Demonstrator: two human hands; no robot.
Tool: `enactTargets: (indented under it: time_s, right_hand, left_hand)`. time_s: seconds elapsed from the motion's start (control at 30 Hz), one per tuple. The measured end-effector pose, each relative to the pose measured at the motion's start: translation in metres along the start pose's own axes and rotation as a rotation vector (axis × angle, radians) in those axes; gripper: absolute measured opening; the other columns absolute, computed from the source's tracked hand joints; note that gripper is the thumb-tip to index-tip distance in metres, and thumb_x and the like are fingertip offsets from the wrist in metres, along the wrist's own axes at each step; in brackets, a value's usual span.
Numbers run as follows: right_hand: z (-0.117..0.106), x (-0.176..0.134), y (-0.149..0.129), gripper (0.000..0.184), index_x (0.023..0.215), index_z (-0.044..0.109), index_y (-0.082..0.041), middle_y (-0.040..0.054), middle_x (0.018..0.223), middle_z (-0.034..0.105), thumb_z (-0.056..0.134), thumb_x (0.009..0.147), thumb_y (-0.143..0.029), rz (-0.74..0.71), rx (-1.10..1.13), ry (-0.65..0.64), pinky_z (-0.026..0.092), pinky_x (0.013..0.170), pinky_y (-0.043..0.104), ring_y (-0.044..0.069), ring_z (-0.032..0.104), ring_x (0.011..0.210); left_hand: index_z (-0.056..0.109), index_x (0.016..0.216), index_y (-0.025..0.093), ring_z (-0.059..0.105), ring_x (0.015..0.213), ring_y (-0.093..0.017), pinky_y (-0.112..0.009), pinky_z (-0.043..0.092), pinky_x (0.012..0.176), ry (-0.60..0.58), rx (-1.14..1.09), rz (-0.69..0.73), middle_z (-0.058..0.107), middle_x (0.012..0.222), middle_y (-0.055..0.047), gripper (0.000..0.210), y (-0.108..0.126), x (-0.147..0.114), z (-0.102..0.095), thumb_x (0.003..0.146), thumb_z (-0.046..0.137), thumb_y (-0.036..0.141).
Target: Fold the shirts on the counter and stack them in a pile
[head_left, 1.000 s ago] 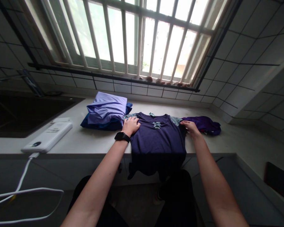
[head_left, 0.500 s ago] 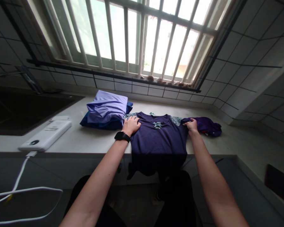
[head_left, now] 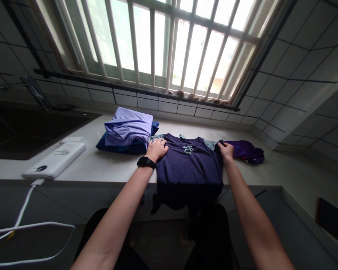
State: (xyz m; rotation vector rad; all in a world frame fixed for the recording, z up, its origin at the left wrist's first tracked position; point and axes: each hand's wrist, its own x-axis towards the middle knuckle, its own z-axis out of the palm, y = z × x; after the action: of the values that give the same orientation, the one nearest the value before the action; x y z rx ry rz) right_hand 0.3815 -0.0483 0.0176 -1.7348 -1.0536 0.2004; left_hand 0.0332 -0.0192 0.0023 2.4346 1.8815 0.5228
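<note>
A dark navy shirt (head_left: 188, 165) with patterned shoulders and small bows on its chest lies spread on the counter, its lower part hanging over the front edge. My left hand (head_left: 157, 149) rests flat on its left shoulder and side, fingers stretched out. At the opposite side, my right hand (head_left: 225, 149) pinches the shirt's right edge near the sleeve and holds it slightly raised. Just beyond that hand is a bunched purple garment (head_left: 249, 151). Beside my left hand sits a stack of folded clothes, a lilac garment (head_left: 129, 127) on top of a dark blue garment (head_left: 109, 147).
A white power bank (head_left: 56, 159) with a white cable (head_left: 28, 198) lies on the counter (head_left: 121, 168) at left. Behind it are a dark sink (head_left: 30, 131) and a faucet (head_left: 36, 93). At far right is a dark flat object (head_left: 332, 219). A barred window (head_left: 157, 48) stands behind.
My right hand has lifted and turned the shirt's right edge up and slightly inward. My left hand stays in place on the shirt.
</note>
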Motion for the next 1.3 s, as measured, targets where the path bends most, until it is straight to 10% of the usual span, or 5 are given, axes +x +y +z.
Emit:
enactTargets:
  time_s: [0.23,0.47,0.77,0.9,1.3]
  right_hand:
    - [0.015,-0.051,-0.041,0.039,0.098,0.083,-0.020,0.0104,0.118,0.080,0.048,0.105,-0.036,-0.420,-0.426,-0.510,0.051,0.102,0.032,0.026,0.073,0.112]
    - [0.035,-0.073,-0.039,0.047,0.146,0.060,-0.016,0.0169,0.147,0.064,0.040,0.106,-0.031,-0.369,-0.781,-0.522,0.039,0.115,0.044,0.030,0.059,0.133]
    - [0.033,-0.073,-0.036,0.039,0.107,0.074,-0.016,0.0150,0.120,0.074,0.036,0.095,-0.013,-0.330,-0.531,-0.293,0.044,0.104,0.035,0.027,0.063,0.116]
    - [0.034,-0.073,-0.035,0.049,0.129,0.066,-0.012,0.0185,0.142,0.064,0.040,0.088,-0.009,-0.297,-0.471,-0.103,0.042,0.109,0.038,0.028,0.056,0.132]
    - [0.043,-0.077,-0.032,0.053,0.149,0.057,-0.017,0.0142,0.160,0.052,0.041,0.098,-0.023,-0.318,-0.593,-0.397,0.030,0.124,0.046,0.026,0.044,0.150]
  left_hand:
    - [0.066,0.140,0.020,0.051,0.143,-0.031,-0.052,0.037,0.120,-0.005,0.009,0.000,0.058,0.154,-0.014,0.049,0.000,-0.001,-0.001,0.099,0.042,0.030]
    - [0.068,0.138,0.022,0.052,0.143,-0.032,-0.053,0.037,0.120,-0.007,0.009,0.003,0.059,0.153,-0.013,0.047,0.000,-0.001,-0.001,0.098,0.043,0.029]
    - [0.063,0.133,0.014,0.061,0.129,-0.032,-0.045,0.047,0.109,0.053,0.084,-0.055,0.065,0.139,-0.018,0.043,0.003,-0.002,-0.008,0.095,0.047,0.026]
    - [0.062,0.126,0.007,0.066,0.117,-0.034,-0.039,0.053,0.092,0.252,0.155,-0.252,0.066,0.127,-0.025,0.040,0.006,-0.005,-0.013,0.093,0.041,0.015]
    - [0.067,0.124,0.014,0.066,0.120,-0.038,-0.049,0.042,0.112,0.168,0.220,-0.136,0.073,0.121,-0.023,0.067,0.003,-0.004,-0.008,0.086,0.061,0.068]
